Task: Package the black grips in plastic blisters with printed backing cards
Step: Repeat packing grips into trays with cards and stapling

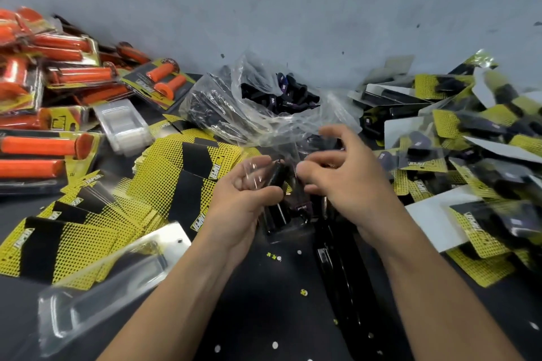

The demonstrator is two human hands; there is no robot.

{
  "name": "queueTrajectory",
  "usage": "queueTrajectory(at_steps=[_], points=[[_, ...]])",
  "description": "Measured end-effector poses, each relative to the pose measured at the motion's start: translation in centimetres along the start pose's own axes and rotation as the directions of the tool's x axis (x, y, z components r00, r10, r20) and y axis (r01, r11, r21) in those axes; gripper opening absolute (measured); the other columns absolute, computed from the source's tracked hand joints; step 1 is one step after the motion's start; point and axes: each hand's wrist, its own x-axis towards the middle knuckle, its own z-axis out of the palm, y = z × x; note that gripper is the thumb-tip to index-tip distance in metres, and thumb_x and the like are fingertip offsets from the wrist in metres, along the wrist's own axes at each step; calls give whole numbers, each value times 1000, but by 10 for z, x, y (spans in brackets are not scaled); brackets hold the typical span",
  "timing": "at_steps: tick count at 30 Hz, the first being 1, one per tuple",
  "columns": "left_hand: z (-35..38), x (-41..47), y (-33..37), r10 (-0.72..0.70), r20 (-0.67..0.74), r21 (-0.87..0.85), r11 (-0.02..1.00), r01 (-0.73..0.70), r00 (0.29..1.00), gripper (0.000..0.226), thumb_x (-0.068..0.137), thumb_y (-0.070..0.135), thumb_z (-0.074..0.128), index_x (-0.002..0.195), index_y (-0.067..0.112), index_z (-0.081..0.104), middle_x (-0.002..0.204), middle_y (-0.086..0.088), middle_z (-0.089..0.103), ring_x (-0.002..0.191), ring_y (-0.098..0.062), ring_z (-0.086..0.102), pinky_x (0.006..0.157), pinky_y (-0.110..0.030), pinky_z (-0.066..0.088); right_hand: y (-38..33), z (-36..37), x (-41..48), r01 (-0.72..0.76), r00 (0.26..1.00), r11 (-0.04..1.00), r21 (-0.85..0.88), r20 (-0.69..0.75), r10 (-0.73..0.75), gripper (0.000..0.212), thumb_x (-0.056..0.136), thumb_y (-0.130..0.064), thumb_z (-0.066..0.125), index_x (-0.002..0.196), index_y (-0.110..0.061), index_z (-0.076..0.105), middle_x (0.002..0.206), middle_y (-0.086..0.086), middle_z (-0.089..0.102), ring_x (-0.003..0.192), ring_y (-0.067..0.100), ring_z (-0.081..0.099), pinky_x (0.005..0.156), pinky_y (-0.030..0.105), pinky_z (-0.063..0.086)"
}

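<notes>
The left hand (239,202) grips the clear plastic blister (274,226) holding a black rubber grip (277,177), just right of the yellow-and-black printed cards (176,176); the right hand (346,182) curls against it, pinch unclear; best seat it squarely.

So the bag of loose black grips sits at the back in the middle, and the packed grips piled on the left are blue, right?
Not quite. The head view shows the packed grips piled on the left are orange, not blue. The bag of loose black grips does sit at the back in the middle.
</notes>
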Motion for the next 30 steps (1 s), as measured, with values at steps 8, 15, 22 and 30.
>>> queueTrajectory(at_steps=[8, 15, 22, 30], points=[[13, -9, 7, 34, 128, 37, 999, -39, 991, 58, 63, 25, 88, 117, 7, 76, 123, -18, 72, 116, -31, 69, 100, -48, 57, 4, -7, 1, -122, 965, 916, 382, 262, 19, 22, 81, 4, 76, 93, -14, 74, 87, 10, 74, 78, 22, 69, 72, 35, 61], [9, -7, 11, -158, 170, -106, 978, 177, 973, 57, 74, 56, 71, 110, 14, 81, 119, -11, 73, 111, -20, 68, 92, -36, 59, 23, -36, -3, -538, 805, 292, 791, 585, -101, 39, 93, -16, 33, 108, -7, 68, 98, 9, 57, 90, 24, 61, 85, 36, 56], [13, -10, 4, -29, 256, -35, 999, 39, 966, 54, 61, 40, 88, 109, 16, 81, 113, -11, 74, 107, -22, 68, 103, -45, 51, 29, -35, -2, -503, 809, 312, 806, 566, -158, 27, 87, -11, 52, 110, -3, 65, 98, 13, 61, 92, 26, 58, 88, 37, 51], [30, -14, -2, -83, 195, 17, 997, 82, 977, 55, 83, 4, 70, 136, 18, 66, 132, -7, 71, 114, -28, 71, 94, -46, 61, 10, -27, 7, -268, 963, 799, 538, 143, 227, 10, 92, -4, 65, 95, -12, 71, 83, 8, 73, 69, 18, 68, 58, 26, 56]])
